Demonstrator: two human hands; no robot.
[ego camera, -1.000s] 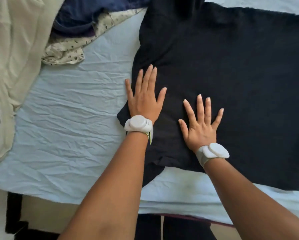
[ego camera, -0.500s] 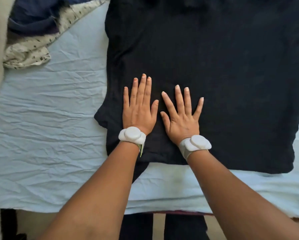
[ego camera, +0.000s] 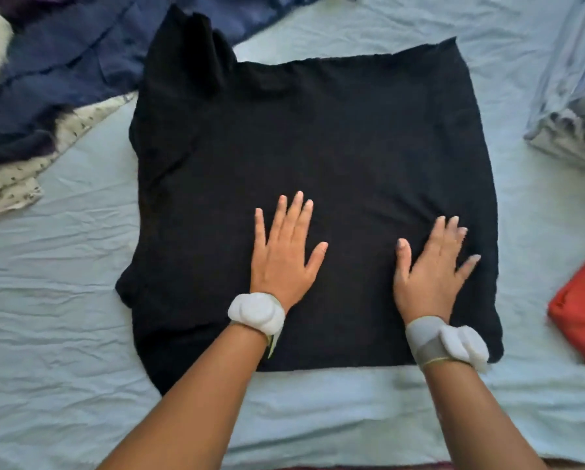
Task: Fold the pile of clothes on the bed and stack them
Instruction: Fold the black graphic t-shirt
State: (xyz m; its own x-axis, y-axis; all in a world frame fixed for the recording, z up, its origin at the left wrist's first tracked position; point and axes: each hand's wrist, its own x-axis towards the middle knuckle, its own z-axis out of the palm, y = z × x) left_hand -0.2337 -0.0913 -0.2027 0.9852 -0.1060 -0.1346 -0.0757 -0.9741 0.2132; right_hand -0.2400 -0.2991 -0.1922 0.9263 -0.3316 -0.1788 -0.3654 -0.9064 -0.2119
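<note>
Black garment (ego camera: 318,147) lies spread mid-bed (ego camera: 64,300); left hand (ego camera: 284,256) and right hand (ego camera: 430,276) press on its near half, fingers straight and splayed, gripping nothing. Risk: the bunched left edge may get folded in, leaving a lumpy, uneven fold that stacks poorly.

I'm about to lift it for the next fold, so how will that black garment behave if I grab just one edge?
Probably floppy: the black garment lies limp on the sheet, its left side bunched. It likely drapes and loses its shape if lifted by one edge. Both the left hand and right hand press it flat, so pushing may wrinkle it.
</note>
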